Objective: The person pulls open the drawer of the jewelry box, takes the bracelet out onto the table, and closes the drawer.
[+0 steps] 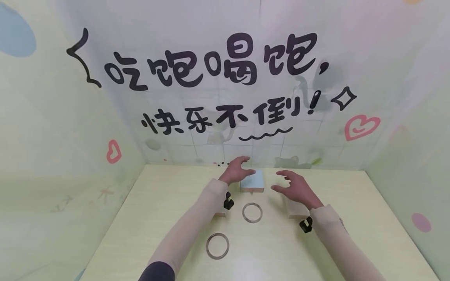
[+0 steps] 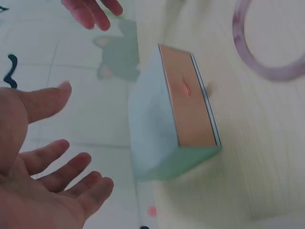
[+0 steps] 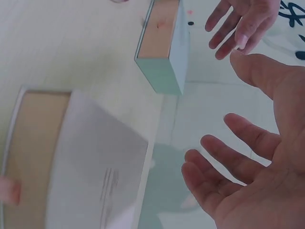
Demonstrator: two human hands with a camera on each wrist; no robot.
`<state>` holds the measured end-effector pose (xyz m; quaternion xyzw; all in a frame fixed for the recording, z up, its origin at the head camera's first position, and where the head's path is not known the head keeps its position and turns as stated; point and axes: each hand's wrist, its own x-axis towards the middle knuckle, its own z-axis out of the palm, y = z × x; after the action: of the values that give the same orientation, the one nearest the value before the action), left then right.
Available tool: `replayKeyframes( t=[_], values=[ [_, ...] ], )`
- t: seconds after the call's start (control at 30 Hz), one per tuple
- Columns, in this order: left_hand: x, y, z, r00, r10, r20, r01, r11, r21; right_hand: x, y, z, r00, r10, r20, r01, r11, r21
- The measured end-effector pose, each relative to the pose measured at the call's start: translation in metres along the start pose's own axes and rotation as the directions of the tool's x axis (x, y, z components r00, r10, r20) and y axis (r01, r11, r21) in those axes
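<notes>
A light blue box (image 1: 254,181) with a pinkish-brown front and a small pull tab stands at the back of the table. My left hand (image 1: 238,171) is raised by its left side, fingers spread, seemingly apart from it. On the right, my right hand (image 1: 295,189) hovers with thumb and fingers parted, holding nothing. Below that hand sits a white box (image 3: 95,157) with a tan front and faint print on top. One ring-shaped bangle (image 1: 252,222) lies in front of the blue box, and another bangle (image 1: 217,258) lies nearer me.
A third box (image 1: 220,214) is mostly hidden under my left forearm. Behind the table (image 1: 267,249) rises a printed backdrop (image 1: 197,148) with large black characters, and side panels border it left and right. A black wrist camera (image 1: 228,201) hangs at my left cuff.
</notes>
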<state>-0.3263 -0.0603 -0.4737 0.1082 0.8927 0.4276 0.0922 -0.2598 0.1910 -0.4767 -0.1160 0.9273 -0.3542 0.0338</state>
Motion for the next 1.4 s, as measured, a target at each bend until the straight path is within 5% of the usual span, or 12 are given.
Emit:
replayKeyframes(
  t=[0.33,0.6,0.83,1.1,1.4],
  values=[
    [-0.017,0.035,0.040,0.975,0.192,0.116,-0.186,0.981,-0.060,-0.051,0.030,-0.024,0.992,0.110,-0.060,-0.109,0.994,0.028],
    [-0.029,0.046,0.081,0.961,0.205,0.185,-0.195,0.978,-0.070,-0.087,0.049,-0.018,0.968,0.235,-0.087,-0.224,0.968,0.115],
    [-0.030,0.046,0.115,0.964,0.157,0.216,-0.142,0.986,-0.084,-0.111,0.059,-0.002,0.906,0.404,-0.127,-0.368,0.900,0.234],
    [-0.028,0.044,0.141,0.972,0.139,0.188,-0.146,0.989,0.025,-0.119,0.066,0.017,0.810,0.516,-0.278,-0.442,0.850,0.288],
    [-0.029,0.037,0.148,0.982,0.126,0.142,-0.126,0.992,-0.013,-0.116,0.065,0.029,0.771,0.535,-0.346,-0.449,0.841,0.302]
  ],
)
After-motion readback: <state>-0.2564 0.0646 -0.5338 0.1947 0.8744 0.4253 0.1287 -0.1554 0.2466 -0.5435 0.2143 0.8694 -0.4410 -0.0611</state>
